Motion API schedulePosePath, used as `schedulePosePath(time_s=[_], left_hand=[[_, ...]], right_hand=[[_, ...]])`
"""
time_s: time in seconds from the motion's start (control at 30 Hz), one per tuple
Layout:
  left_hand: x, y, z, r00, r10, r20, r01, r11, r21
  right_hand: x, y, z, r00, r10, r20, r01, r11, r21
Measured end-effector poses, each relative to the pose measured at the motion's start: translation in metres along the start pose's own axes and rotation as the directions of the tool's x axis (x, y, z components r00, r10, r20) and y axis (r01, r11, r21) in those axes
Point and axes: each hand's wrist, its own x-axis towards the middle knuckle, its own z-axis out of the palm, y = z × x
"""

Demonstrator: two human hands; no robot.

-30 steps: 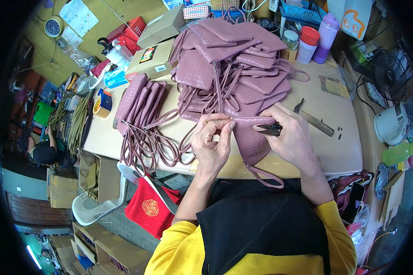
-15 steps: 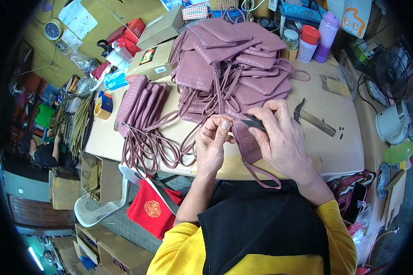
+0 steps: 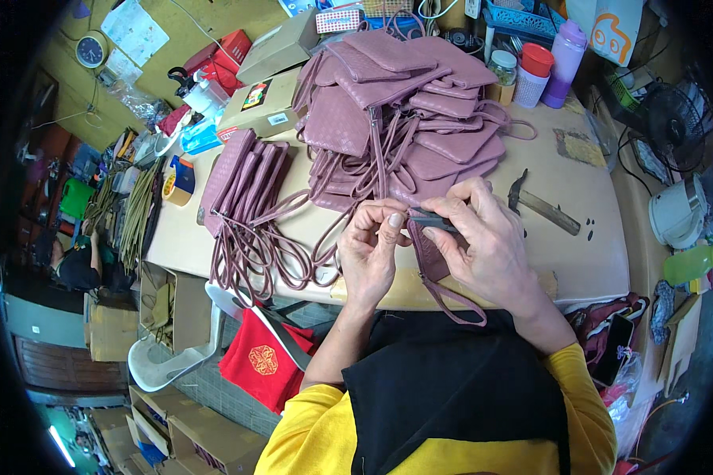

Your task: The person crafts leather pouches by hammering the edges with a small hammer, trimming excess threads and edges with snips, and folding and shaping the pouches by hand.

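Observation:
My left hand [image 3: 370, 253] pinches the top edge of a mauve woven-pattern pouch [image 3: 428, 257], whose wrist strap [image 3: 463, 315] hangs over the table edge. My right hand [image 3: 487, 253] is closed on dark pliers [image 3: 434, 220], their tip at that same edge beside my left fingertips; the exact spot they touch is hidden. Behind my hands lies a large pile of similar pouches [image 3: 451, 142] with looped straps, and a stack of them [image 3: 238, 178] sits to the left. Right of my hands lies a hammer [image 3: 550, 210] with a wooden handle.
The table [image 3: 586, 269] holds boxes [image 3: 257, 111], cups [image 3: 531, 87], a purple bottle [image 3: 561, 67] and small dark pieces [image 3: 590, 229]. A fan [image 3: 673, 127] stands right. Below left are a white chair [image 3: 166, 356], red cloth [image 3: 253, 364] and cartons [image 3: 214, 435]. A person [image 3: 79, 261] works far left.
My right hand has tilted and shifted leftward with the pliers, now closer to my left fingertips and covering more of the pouch. My left hand has moved slightly right.

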Motion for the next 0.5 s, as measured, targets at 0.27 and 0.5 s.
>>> schedulePosePath(time_s=[0.27,0.5], left_hand=[[-0.008,-0.005,0.002,0.963,0.266,0.039,-0.266,0.920,0.288],[-0.009,-0.013,-0.002,0.916,0.390,0.093,-0.389,0.808,0.443]], right_hand=[[-0.004,0.002,0.009,0.994,-0.014,-0.113,0.009,0.999,-0.047],[-0.008,0.010,0.020,0.967,-0.123,-0.223,0.111,0.991,-0.068]])
